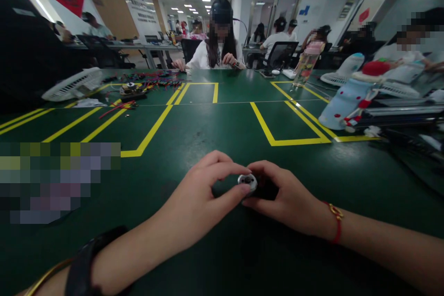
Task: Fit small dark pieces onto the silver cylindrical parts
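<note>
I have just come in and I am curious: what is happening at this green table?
A person holds a small round silver metal part between the fingertips of both hands, left hand and right hand, just above the green table. Across it, another person sits near a pile of red and blue wires.

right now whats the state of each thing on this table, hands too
left hand: fingertips pinched on the small silver round part
right hand: gripping the part's dark side, partly hidden
small silver round part: held between both hands, just above the green table
white fan: lying tilted, blades not discernible
clear bottle: upright
blue bottle with red cap: lying on its side
red wires: loose on the table
</note>
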### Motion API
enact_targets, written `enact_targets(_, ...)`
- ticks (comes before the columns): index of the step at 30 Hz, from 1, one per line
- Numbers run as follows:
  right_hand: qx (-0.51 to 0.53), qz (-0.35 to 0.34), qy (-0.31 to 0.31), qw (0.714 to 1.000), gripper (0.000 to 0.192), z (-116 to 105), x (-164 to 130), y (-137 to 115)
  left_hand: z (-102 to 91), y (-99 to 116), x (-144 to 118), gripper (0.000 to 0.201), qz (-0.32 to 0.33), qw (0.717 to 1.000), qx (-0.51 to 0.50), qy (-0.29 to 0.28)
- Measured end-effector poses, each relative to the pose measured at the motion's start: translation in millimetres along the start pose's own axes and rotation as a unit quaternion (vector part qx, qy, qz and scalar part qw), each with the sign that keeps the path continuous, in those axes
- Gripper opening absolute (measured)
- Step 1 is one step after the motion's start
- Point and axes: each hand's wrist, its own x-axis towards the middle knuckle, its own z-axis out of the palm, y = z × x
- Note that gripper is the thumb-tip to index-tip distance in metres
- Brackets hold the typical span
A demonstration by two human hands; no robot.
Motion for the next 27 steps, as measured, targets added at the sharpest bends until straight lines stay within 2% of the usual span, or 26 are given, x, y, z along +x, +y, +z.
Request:
enact_targets(3, 0.0, -0.001, -0.006, 1.0, 0.04, 0, 1, -2, 2.4, 7, 12, 0.013, -0.002, 1.0, -0.008, 0.019)
enact_targets(7, -0.032, -0.008, 0.038, 0.999, 0.046, -1, -1, -3, -4.3, -2, 12, 0.017, -0.048, 0.997, -0.014, 0.051)
enact_targets(10, -0.054, -0.014, 0.055, 0.997, 0.041, -1, -3, -2, -1.6, -13, 7, 0.014, -0.066, 0.998, 0.005, 0.016)
enact_targets(13, -0.06, -0.014, 0.054, 0.997, 0.035, 2, -2, -2, 10.0, -21, 4, 0.009, -0.052, 0.996, 0.069, -0.019)
enact_targets(16, -0.064, -0.013, 0.058, 0.996, 0.036, 0, -1, -4, 21.0, -24, 3, 0.009, -0.034, 0.989, 0.142, -0.025)
enact_targets(18, -0.085, -0.014, 0.083, 0.993, 0.036, -8, -1, -5, 22.5, -23, 3, 0.01, -0.029, 0.989, 0.141, -0.028)
enact_targets(20, -0.121, -0.002, 0.13, 0.984, 0.038, -27, -4, 0, 17.2, -22, 1, 0.015, -0.03, 0.994, 0.105, -0.023)
enact_targets(23, -0.201, 0.072, 0.222, 0.951, 0.048, -77, -18, 24, -2.5, -24, -7, 0.024, -0.063, 0.996, 0.059, 0.001)
enact_targets(24, -0.236, 0.111, 0.253, 0.931, 0.051, -97, -26, 36, -10.7, -27, -11, 0.027, -0.082, 0.995, 0.055, 0.012)
enact_targets(27, -0.352, 0.224, 0.327, 0.848, 0.053, -160, -54, 82, -33.1, -43, -26, 0.032, -0.148, 0.986, 0.058, 0.044)
